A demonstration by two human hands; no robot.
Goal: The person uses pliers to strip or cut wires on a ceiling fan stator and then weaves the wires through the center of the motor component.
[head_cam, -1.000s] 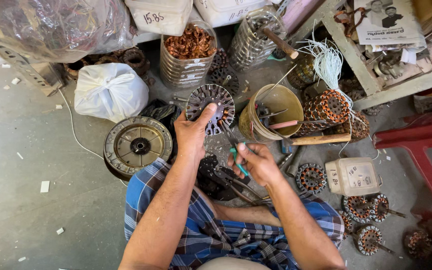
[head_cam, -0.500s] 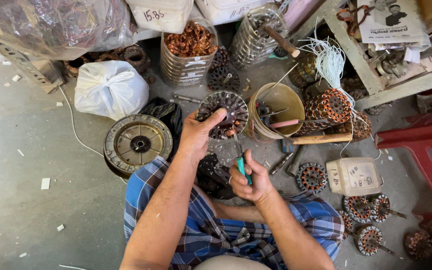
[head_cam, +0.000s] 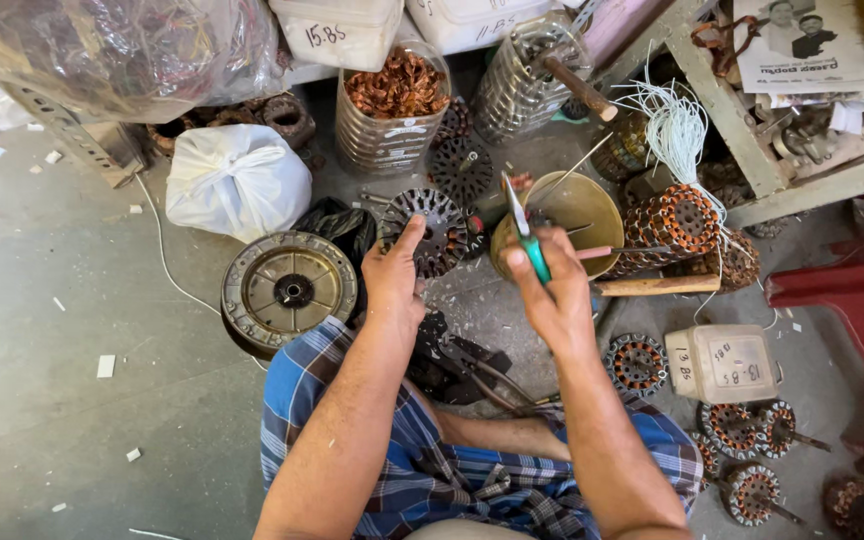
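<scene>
My left hand grips a round dark slotted motor core, held up in front of me with the thumb on its rim. My right hand is raised beside it and holds a slim tool with a green handle and a metal tip, tip pointing up. The tool is clear of the core. Below both hands lie dark metal tools on the floor by my checked cloth.
A round metal motor cover lies left of my hand, a white bag behind it. A yellow bowl and a container of copper scrap stand ahead. Wound coils, a wooden stick and a white plastic jar are right.
My right hand has risen from low near my lap and turned the green-handled tool upright. The left hand has shifted the core slightly left and closer.
</scene>
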